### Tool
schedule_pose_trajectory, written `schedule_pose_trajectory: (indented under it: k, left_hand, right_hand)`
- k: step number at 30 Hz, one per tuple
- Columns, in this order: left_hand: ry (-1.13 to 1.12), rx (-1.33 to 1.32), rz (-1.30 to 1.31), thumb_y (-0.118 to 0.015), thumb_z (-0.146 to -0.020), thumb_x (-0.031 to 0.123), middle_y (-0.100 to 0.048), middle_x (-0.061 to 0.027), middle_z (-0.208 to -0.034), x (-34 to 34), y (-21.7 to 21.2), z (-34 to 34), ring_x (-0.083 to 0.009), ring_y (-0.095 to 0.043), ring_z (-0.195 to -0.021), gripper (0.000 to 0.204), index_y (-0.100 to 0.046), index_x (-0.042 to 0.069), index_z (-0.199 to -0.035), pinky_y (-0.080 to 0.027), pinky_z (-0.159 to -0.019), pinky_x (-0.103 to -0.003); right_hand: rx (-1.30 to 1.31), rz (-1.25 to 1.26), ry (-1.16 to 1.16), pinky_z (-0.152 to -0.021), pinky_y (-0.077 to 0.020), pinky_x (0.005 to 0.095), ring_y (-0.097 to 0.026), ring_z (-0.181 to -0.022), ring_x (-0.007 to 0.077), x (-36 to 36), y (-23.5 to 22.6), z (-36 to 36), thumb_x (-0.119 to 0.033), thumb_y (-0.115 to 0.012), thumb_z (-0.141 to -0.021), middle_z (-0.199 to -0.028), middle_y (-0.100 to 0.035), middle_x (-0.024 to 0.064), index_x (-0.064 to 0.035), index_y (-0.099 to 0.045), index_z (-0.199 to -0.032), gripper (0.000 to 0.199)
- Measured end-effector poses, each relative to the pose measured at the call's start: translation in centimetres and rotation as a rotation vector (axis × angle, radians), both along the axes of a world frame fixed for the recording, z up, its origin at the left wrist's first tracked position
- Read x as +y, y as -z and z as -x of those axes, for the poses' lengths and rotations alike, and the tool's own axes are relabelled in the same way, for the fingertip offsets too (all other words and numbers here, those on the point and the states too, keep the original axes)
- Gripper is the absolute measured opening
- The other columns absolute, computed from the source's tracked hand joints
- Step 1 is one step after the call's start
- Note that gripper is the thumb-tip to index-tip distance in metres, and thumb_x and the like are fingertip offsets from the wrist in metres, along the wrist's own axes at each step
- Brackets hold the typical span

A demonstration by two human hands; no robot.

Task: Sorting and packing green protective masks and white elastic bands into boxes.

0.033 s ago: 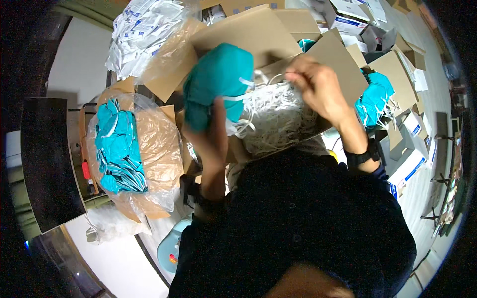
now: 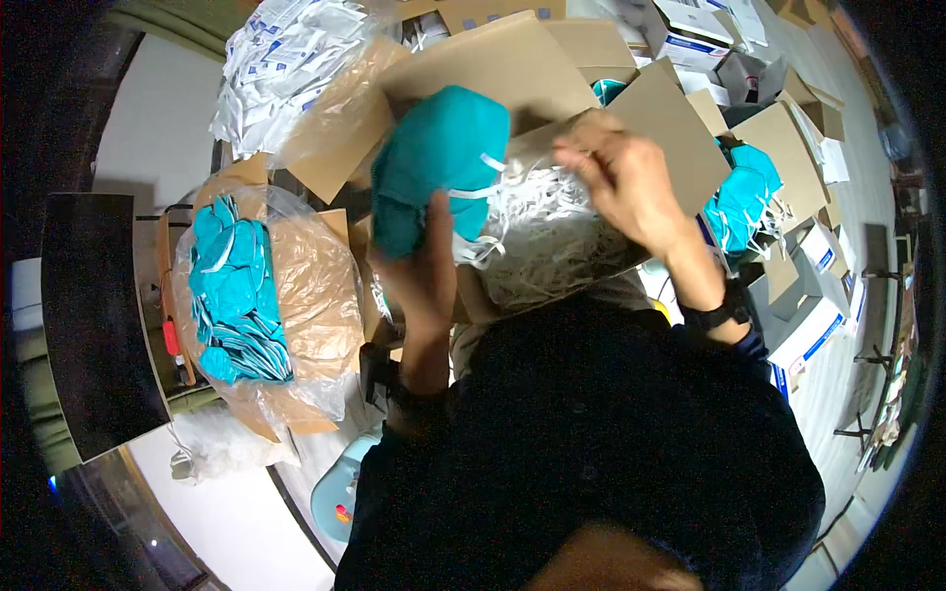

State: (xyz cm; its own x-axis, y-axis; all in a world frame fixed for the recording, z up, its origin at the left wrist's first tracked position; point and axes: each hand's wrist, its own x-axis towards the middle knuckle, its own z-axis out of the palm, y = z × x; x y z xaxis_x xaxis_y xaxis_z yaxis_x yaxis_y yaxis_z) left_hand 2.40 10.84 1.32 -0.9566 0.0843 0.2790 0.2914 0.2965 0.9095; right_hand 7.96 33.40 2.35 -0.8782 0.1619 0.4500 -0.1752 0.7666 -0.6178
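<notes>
My left hand (image 2: 422,266), partly blurred, grips a teal face mask (image 2: 448,138) from below, its thumb across the front. White elastic straps hang from the mask's right side; whether more masks are nested behind it I cannot tell. To the right, my right hand (image 2: 621,172) is closed in a pinch above an open cardboard box (image 2: 483,64). What its fingertips hold, if anything, is too blurred to make out. Inside the box lies a tangle of white straps (image 2: 547,197), partly under clear plastic.
On the left stands a plastic-lined box (image 2: 315,286) with several teal masks (image 2: 232,276). White packets (image 2: 276,69) are heaped at the far left. More teal masks (image 2: 744,197) lie to the right, by white boxes (image 2: 808,340). A blue tub (image 2: 340,488) stands at lower left.
The mask in my left hand has shifted slightly to the right. My right hand has moved a little left, still pinched.
</notes>
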Motion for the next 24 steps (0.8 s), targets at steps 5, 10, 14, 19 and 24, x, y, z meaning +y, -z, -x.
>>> schedule_pose_trajectory:
  k: [5,10,14,19,24]
  left_hand:
    - [0.028,-0.076,0.010,-0.070,-0.087,0.016,-0.067,-0.0119,-0.106,2.1,0.1,-1.0,-0.0204,-0.062,-0.092,0.031,-0.062,-0.004,-0.110,-0.048,-0.085,-0.035]
    - [0.170,-0.138,0.038,-0.070,-0.086,0.014,-0.068,-0.0135,-0.108,1.7,0.3,-1.4,-0.0196,-0.062,-0.094,0.031,-0.062,-0.003,-0.112,-0.048,-0.087,-0.035]
    - [0.071,-0.067,0.084,-0.069,-0.085,0.009,-0.068,-0.0100,-0.090,0.8,-0.2,-2.4,-0.0156,-0.061,-0.081,0.018,-0.065,-0.002,-0.098,-0.049,-0.074,-0.033]
    - [0.045,-0.105,0.067,-0.064,-0.089,0.020,-0.064,-0.0197,-0.115,-0.9,-1.0,-1.4,-0.0278,-0.060,-0.103,0.038,-0.059,-0.005,-0.117,-0.044,-0.093,-0.040]
    - [-0.034,-0.182,-0.028,-0.064,-0.089,0.025,-0.063,-0.0198,-0.118,0.0,0.2,-1.2,-0.0288,-0.058,-0.106,0.044,-0.057,-0.007,-0.119,-0.043,-0.095,-0.040]
  right_hand:
    - [0.046,0.399,-0.171,-0.048,-0.0358,0.0264,-0.047,-0.055,0.0079,-4.8,0.7,0.7,-0.009,-0.080,-0.075,-0.079,-0.056,0.0037,-0.0019,-0.067,-0.095,0.025]
    - [0.006,0.151,-0.186,-0.060,-0.0462,0.0379,-0.057,-0.065,0.0349,-4.2,2.1,1.3,-0.004,-0.070,-0.079,-0.081,-0.057,0.0157,-0.0016,-0.056,-0.081,0.014]
    - [0.032,-0.102,0.117,-0.064,-0.0491,0.0416,-0.064,-0.075,0.0370,-0.6,3.5,3.2,0.001,-0.066,-0.077,-0.081,-0.061,0.0181,-0.0003,-0.057,-0.086,0.013]
    - [0.038,0.094,0.072,-0.063,-0.0500,0.0345,-0.064,-0.069,0.0268,0.5,1.5,3.0,-0.008,-0.066,-0.086,-0.085,-0.068,0.0154,0.0015,-0.065,-0.092,0.012]
    - [-0.309,1.096,-0.078,-0.059,-0.0495,0.0322,-0.059,-0.063,0.0104,-5.6,0.4,1.4,-0.007,-0.074,-0.082,-0.066,-0.058,0.0079,-0.0008,-0.065,-0.083,0.011]
